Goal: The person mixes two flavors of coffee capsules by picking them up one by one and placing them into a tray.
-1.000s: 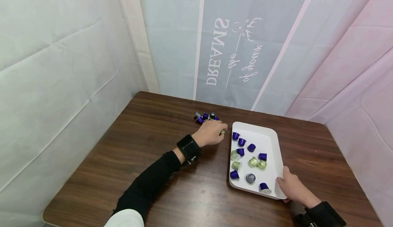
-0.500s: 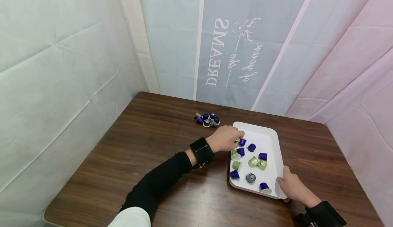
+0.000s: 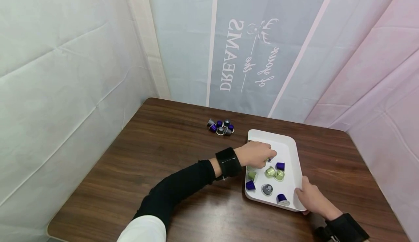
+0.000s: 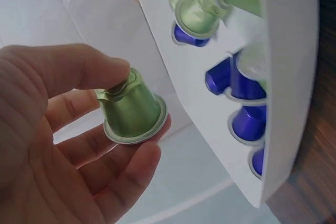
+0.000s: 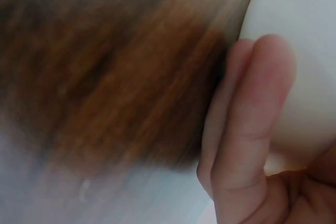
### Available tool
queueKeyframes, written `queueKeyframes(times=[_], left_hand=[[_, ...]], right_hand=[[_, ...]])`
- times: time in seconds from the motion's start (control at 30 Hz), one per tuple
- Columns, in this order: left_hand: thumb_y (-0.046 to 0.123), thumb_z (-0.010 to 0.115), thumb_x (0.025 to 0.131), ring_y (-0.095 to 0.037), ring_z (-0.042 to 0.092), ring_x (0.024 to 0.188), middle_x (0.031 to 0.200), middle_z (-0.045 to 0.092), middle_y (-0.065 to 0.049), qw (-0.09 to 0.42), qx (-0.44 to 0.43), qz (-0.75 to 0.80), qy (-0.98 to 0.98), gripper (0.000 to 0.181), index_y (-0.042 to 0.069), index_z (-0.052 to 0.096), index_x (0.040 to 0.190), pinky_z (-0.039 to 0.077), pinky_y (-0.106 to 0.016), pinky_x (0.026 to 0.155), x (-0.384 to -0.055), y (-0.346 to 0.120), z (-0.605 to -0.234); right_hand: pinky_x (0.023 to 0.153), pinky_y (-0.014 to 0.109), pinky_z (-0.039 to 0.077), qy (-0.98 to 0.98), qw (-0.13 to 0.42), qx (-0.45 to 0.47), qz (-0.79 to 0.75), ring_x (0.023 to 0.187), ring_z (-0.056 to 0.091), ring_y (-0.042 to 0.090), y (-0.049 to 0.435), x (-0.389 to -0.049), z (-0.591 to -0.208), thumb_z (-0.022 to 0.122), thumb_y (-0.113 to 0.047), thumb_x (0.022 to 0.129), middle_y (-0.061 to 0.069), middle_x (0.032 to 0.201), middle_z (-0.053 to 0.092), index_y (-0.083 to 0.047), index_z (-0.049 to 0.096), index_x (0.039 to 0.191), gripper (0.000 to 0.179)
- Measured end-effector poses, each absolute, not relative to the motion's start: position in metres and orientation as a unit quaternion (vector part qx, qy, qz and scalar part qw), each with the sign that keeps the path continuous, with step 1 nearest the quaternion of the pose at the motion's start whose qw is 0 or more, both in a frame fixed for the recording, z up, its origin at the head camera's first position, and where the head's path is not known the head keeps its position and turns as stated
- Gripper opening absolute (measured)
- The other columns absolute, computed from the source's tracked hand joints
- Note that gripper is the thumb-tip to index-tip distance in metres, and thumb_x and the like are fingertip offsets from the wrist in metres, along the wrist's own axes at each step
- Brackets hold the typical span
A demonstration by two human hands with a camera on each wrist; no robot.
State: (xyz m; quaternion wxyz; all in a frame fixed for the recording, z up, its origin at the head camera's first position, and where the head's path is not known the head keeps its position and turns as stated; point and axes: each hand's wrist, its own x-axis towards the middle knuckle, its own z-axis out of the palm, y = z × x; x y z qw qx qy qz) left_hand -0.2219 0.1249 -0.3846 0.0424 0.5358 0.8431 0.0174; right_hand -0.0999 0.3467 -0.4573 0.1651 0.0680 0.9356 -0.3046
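Note:
Above the white tray [image 3: 284, 148] my left hand [image 3: 256, 154] pinches a green coffee capsule [image 4: 131, 113] between thumb and fingers, its rimmed end facing away from the thumb in the left wrist view. The hand covers part of the tray's left side. Green capsules [image 3: 270, 172], purple capsules [image 3: 280, 166] and a grey capsule [image 3: 267, 190] lie scattered in the tray, some on their sides. My right hand [image 3: 312, 199] grips the tray's near right corner; in the right wrist view its fingers [image 5: 252, 114] lie along the tray wall [image 5: 312, 72].
A small cluster of purple and dark grey capsules [image 3: 220, 130] lies on the brown wooden table [image 3: 170, 136], left of the tray's far end. Behind the table's back edge hangs a printed curtain [image 3: 248, 52], and pale cloth [image 3: 65, 89] lines the left side.
My left hand has carried the green capsule rightward from beside the cluster to over the tray, uncovering the cluster. The right hand and the tray stay about where they were.

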Motion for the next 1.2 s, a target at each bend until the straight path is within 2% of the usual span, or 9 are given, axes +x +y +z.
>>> queueKeyframes(times=[0.27,0.6,0.87,1.03,1.2], left_hand=[[0.021,0.062,0.090,-0.004,0.048,0.083,0.098,0.053,0.009,0.081,0.546,0.003,0.834,0.025,0.022,0.061,0.115,0.041,-0.018,0.071,-0.210,0.143,-0.387],[0.025,0.059,0.093,-0.002,0.047,0.084,0.103,0.054,0.010,0.100,0.560,0.007,0.822,0.036,0.024,0.051,0.129,0.041,-0.016,0.071,-0.200,0.151,-0.391],[0.030,0.059,0.093,0.000,0.048,0.088,0.108,0.053,0.011,0.111,0.562,0.013,0.819,0.040,0.027,0.049,0.132,0.042,-0.016,0.076,-0.196,0.158,-0.392],[0.036,0.057,0.094,-0.001,0.048,0.092,0.115,0.050,0.010,0.096,0.554,0.019,0.827,0.042,0.026,0.049,0.134,0.041,-0.015,0.075,-0.204,0.153,-0.388],[0.034,0.055,0.095,-0.005,0.050,0.094,0.114,0.051,0.006,0.041,0.498,0.043,0.865,0.035,0.023,0.055,0.128,0.043,-0.019,0.071,-0.233,0.131,-0.386]], right_hand=[[0.040,0.035,0.048,0.935,0.161,0.067,-0.308,0.046,0.055,0.020,0.346,-0.100,-0.459,0.037,-0.002,0.095,0.025,0.077,0.047,0.018,0.017,0.119,0.037],[0.040,0.035,0.048,0.936,0.162,0.065,-0.306,0.046,0.055,0.020,0.347,-0.100,-0.458,0.038,-0.002,0.095,0.025,0.078,0.048,0.020,0.016,0.120,0.040],[0.040,0.034,0.048,0.935,0.166,0.067,-0.307,0.046,0.055,0.020,0.348,-0.100,-0.460,0.037,-0.003,0.095,0.024,0.077,0.048,0.020,0.015,0.121,0.041],[0.039,0.035,0.048,0.935,0.160,0.062,-0.310,0.045,0.055,0.020,0.348,-0.099,-0.460,0.037,-0.002,0.095,0.023,0.075,0.047,0.019,0.016,0.120,0.039],[0.038,0.035,0.047,0.936,0.155,0.062,-0.311,0.044,0.055,0.020,0.348,-0.098,-0.461,0.038,-0.002,0.094,0.022,0.074,0.047,0.017,0.019,0.117,0.035]])
